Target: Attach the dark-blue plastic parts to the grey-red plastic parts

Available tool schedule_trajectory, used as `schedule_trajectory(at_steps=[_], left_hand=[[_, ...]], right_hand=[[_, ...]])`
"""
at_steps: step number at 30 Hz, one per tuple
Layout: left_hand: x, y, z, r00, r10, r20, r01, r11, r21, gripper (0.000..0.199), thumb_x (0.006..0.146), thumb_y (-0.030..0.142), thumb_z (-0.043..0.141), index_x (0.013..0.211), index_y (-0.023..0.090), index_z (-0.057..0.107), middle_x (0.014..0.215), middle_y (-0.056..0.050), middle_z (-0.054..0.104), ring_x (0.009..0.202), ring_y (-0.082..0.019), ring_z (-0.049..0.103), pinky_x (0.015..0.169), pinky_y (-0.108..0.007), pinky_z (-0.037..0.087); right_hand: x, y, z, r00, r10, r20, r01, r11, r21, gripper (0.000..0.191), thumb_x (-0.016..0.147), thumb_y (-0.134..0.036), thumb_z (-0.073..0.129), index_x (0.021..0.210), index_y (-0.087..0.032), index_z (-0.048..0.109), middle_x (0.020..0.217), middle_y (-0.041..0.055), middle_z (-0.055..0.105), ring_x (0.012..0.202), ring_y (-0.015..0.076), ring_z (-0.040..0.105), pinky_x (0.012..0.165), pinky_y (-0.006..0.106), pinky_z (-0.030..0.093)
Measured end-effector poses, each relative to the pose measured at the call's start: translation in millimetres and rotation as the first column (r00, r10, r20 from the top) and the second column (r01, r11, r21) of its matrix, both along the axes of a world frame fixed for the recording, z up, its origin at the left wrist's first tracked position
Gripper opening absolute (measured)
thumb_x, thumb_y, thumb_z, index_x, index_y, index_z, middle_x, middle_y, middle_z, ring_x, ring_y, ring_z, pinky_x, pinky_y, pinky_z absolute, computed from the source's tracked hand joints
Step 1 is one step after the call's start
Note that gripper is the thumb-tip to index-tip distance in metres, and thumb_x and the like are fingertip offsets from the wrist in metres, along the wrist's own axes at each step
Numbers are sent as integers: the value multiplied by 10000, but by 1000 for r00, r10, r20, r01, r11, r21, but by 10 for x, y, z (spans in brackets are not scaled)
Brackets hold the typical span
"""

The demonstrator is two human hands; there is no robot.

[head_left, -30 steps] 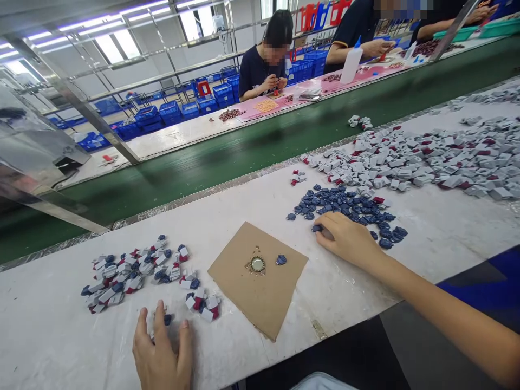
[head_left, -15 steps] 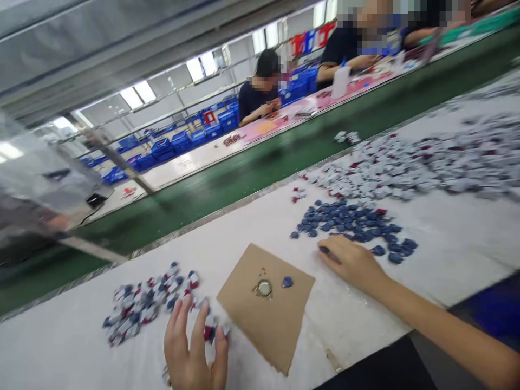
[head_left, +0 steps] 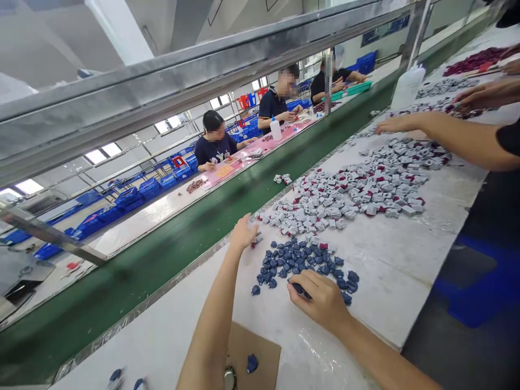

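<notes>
The long white worktable (head_left: 377, 271) is covered in part by a cluster of small, lumpy dark-blue pieces (head_left: 286, 261), a broader heap of grey-white, block-shaped pieces (head_left: 325, 199) mixed with dark red, and a flat brown cardboard sheet (head_left: 264, 358).

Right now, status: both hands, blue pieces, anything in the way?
Left hand beside grey-and-red pile, grip unclear. Right hand holding blue piece, loose blue pieces just beyond. Left forearm hides part of cardboard.

Right fingers (head_left: 312, 281) around dark-blue piece (head_left: 301, 291), left fingers (head_left: 245, 226) near grey pile (head_left: 325, 201).
</notes>
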State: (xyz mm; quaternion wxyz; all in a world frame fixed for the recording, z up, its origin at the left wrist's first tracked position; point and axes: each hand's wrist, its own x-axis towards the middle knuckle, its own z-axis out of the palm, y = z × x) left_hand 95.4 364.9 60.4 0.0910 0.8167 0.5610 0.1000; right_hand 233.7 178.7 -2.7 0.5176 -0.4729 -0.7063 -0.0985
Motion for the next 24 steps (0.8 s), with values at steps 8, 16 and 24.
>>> schedule_trajectory(at_steps=[8,16,24], left_hand=[[161,121,-182,993,-12,-120,-17,971,-237,348,839,330,533,1145,164,516,1153,-90,551,985,-214,562,826,-437,478],[126,67,-221,994,-40,106,71,948,-311,309,848,316,523,1118,165,530,1090,-78,579,906,-182,586,773,-391,505],[-156,-2,-231,970,46,240,32,949,-313,354,850,323,519,1165,163,495,1101,-83,568,879,-178,593,723,-368,522]], right_hand=[[-5,8,44,999,27,-47,-27,1000,3,118,798,-126,515,689,-168,530,553,-11,482,530,108,428,513,231,345],[-2,2,70,997,16,-76,-15,1000,10,122,801,-137,504,692,-174,544,548,-20,490,524,104,450,507,228,353],[-8,-13,84,998,25,-63,-25,1000,-4,131,813,-143,485,708,-187,549,564,-14,532,532,106,472,519,230,378]])
